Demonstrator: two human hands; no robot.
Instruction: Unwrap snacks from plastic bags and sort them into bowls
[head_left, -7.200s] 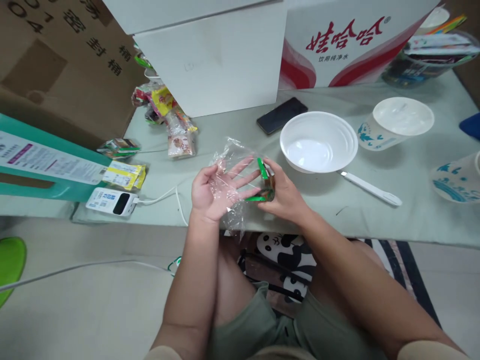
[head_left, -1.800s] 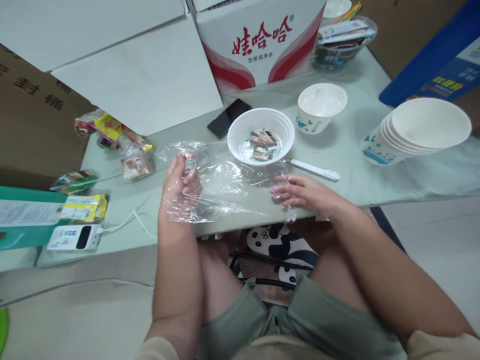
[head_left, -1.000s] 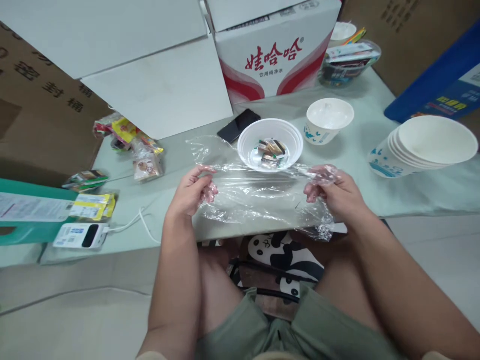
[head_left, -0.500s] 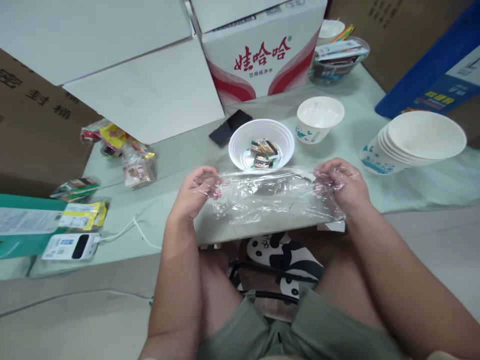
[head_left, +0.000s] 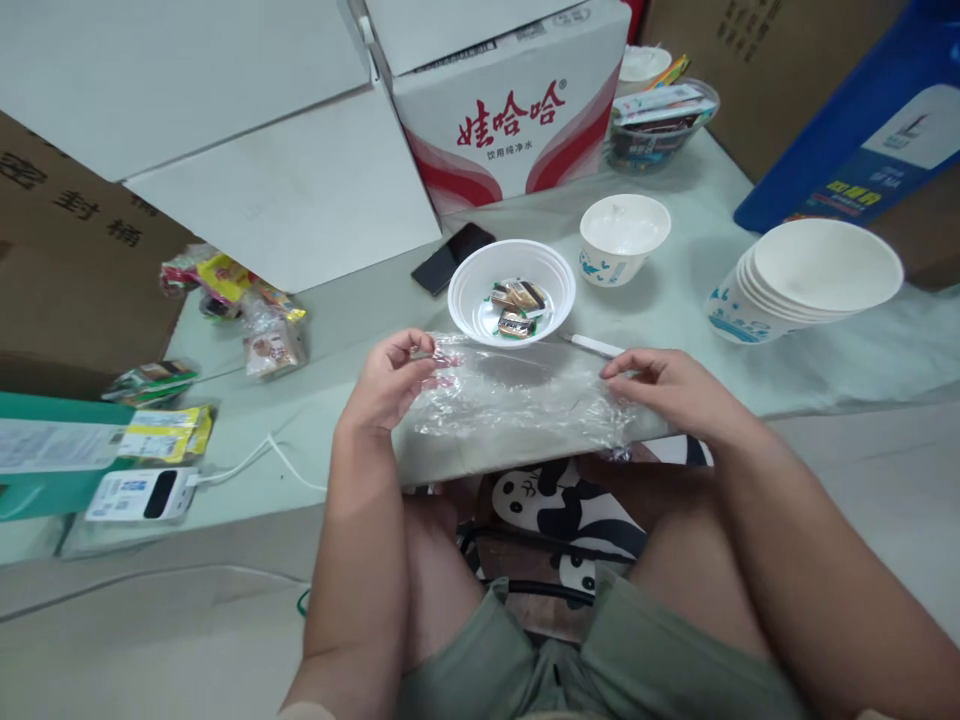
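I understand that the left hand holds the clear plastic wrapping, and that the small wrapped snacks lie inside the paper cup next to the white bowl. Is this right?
Not quite: the head view shows the small wrapped snacks inside the white bowl, not the paper cup. The left hand does hold the clear plastic wrapping.

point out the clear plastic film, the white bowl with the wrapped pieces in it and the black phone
clear plastic film (head_left: 517, 395): head view, middle of its crinkled spread
white bowl (head_left: 469, 288): head view, bare inner wall on the left
black phone (head_left: 453, 259): head view, middle of its upper face
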